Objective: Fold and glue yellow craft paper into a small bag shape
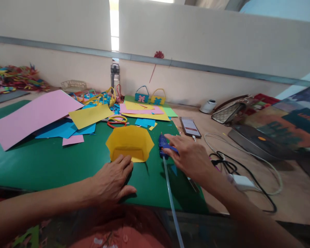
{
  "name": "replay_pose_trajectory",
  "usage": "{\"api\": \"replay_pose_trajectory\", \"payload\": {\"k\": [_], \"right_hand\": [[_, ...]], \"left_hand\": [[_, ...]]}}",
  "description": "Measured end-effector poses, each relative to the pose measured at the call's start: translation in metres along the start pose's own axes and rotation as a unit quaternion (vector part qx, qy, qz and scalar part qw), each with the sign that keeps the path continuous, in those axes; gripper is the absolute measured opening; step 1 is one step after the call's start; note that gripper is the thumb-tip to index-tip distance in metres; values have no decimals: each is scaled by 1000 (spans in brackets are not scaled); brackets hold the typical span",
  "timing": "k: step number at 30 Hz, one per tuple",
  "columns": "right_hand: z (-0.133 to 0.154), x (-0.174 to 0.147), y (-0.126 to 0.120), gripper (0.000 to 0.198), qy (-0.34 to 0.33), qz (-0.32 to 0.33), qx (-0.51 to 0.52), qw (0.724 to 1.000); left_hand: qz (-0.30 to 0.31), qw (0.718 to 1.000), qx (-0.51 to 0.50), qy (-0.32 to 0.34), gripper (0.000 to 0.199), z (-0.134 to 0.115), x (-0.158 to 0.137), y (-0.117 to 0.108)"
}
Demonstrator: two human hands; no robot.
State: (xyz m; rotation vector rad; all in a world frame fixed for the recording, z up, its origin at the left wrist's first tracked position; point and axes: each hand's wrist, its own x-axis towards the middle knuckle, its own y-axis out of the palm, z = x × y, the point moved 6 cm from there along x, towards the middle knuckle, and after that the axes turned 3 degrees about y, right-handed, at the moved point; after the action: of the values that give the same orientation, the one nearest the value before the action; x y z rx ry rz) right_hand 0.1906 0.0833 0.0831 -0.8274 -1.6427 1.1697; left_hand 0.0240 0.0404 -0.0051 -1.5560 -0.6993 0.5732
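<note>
A folded yellow paper piece (130, 139) with angled corners rests on the green mat (93, 168) in front of me. My left hand (113, 177) lies on its near edge, fingers flat and thumb spread to the right. To the right, my right hand (187, 151) is wrapped round a blue glue gun (162, 146), whose nozzle points away from me. A long clear glue stick (170, 193) trails from its back toward me. Red-and-yellow-handled scissors (117, 121) lie just beyond the yellow piece.
Pink sheets (38, 115) and blue paper (58, 129) lie at left. Two small paper bags (157, 98) stand by the wall. A phone (189, 126), a white adapter (244, 182) and cables are at right, near a handbag (223, 108). Paper scraps (15, 79) pile up far left.
</note>
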Motion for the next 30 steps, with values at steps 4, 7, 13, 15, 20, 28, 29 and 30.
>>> {"api": "replay_pose_trajectory", "payload": {"k": [4,7,13,15,20,28,29,30], "right_hand": [[-16,-5,18,26,3,118,-155,981],[-21,-7,35,26,0,143,-178,974],[-25,-3,50,46,14,142,-188,972],[-24,-3,50,49,13,140,-189,972],[-22,-8,42,57,2,116,-181,977],[-32,-31,23,40,-7,7,75,997],[-33,-35,22,39,-1,5,114,993],[-32,-39,23,40,6,12,150,989]], "left_hand": [[-3,1000,4,4,43,11,-2,-3],[-6,1000,12,3,33,15,3,-7],[16,999,37,-17,26,19,20,-8],[21,999,39,-32,24,19,24,-9],[24,996,56,-63,35,16,34,-13],[-14,997,-31,-68,33,26,42,-9],[-24,997,-36,-67,33,26,41,-9],[-32,996,-38,-69,34,26,40,-10]]}}
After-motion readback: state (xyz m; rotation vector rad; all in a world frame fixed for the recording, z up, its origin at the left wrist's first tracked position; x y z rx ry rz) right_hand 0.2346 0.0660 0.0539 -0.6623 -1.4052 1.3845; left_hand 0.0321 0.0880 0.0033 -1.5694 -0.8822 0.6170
